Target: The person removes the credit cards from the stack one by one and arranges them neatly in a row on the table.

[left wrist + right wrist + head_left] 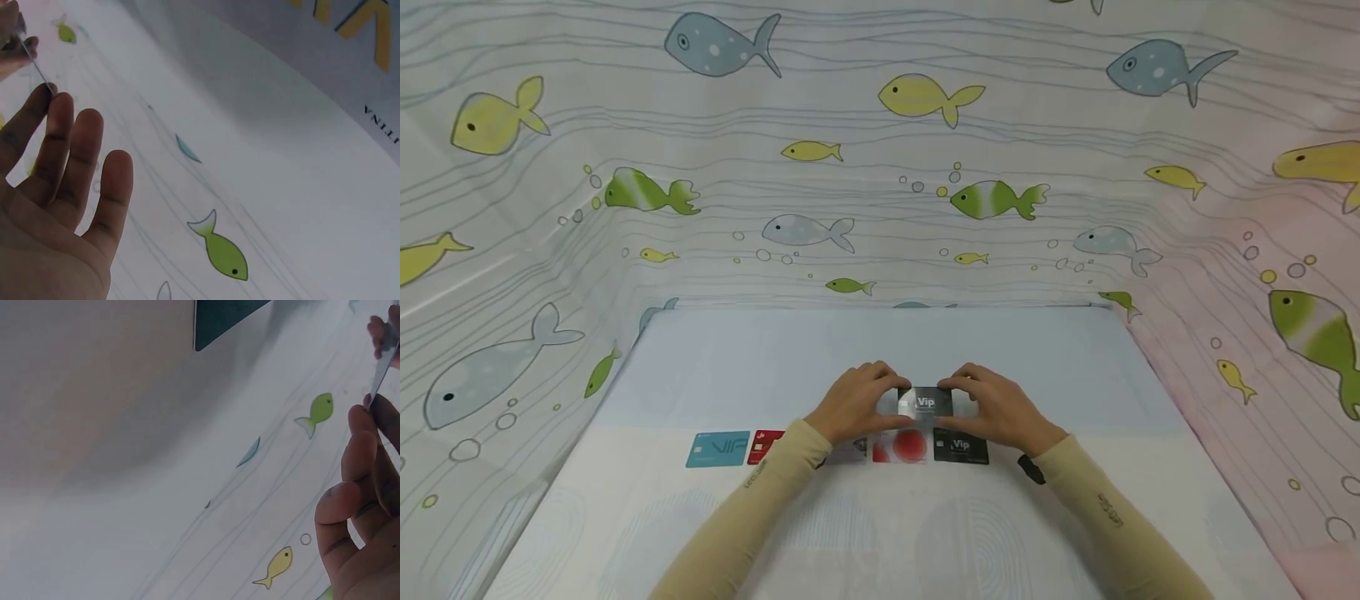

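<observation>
Both hands hold a dark grey "Vip" card (pixel 925 403) upright above the table in the head view. My left hand (pixel 859 402) pinches its left side, and my right hand (pixel 1000 410) pinches the right side. Each wrist view catches the card nearly edge-on: a thin card edge (pixel 39 65) at the left hand's fingertips, and a narrow grey card face (pixel 382 370) at the right hand's. The other fingers of the left hand (pixel 69 194) are spread and loosely bent. Just below the held card lies a black "Vip" card (pixel 961 447), beside a white card with red circles (pixel 901 447).
The row of cards continues left with a partly hidden grey card (pixel 852 452), a red card (pixel 762 447) half behind the left sleeve, and a teal card (pixel 718 448). A pale cloth covers the table (pixel 760 350). Fish-printed curtains (pixel 865 183) enclose the back and sides.
</observation>
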`<state>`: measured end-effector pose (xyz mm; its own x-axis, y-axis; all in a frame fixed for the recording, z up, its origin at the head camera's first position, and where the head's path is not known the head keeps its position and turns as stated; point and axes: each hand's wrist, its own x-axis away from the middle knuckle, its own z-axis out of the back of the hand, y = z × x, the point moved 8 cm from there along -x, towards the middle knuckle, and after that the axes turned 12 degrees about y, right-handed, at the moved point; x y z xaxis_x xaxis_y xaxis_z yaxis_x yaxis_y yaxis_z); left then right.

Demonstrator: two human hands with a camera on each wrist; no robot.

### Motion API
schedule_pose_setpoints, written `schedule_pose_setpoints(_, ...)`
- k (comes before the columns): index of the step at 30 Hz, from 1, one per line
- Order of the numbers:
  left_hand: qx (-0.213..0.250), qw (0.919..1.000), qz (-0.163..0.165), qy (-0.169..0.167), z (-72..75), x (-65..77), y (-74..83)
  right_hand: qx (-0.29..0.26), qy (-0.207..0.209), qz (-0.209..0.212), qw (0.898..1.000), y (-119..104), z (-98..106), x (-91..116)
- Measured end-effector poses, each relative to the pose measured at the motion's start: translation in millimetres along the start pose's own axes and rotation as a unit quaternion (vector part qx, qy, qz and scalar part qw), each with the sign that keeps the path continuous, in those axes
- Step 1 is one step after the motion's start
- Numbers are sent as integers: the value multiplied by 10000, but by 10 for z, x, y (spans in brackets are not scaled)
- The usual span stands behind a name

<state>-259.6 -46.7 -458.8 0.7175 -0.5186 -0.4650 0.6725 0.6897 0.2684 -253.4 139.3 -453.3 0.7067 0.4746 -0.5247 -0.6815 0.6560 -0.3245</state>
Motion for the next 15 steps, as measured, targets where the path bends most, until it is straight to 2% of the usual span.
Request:
schedule_pose_setpoints(7, -92, 9998, -73, -159, -69, -18, 43, -7, -129, -124, 9998, 40, 39, 71)
schedule_pose_setpoints(15, -32, 9997, -234, -16, -47, -66, 168, -12, -162, -338, 9993, 97, 119, 157)
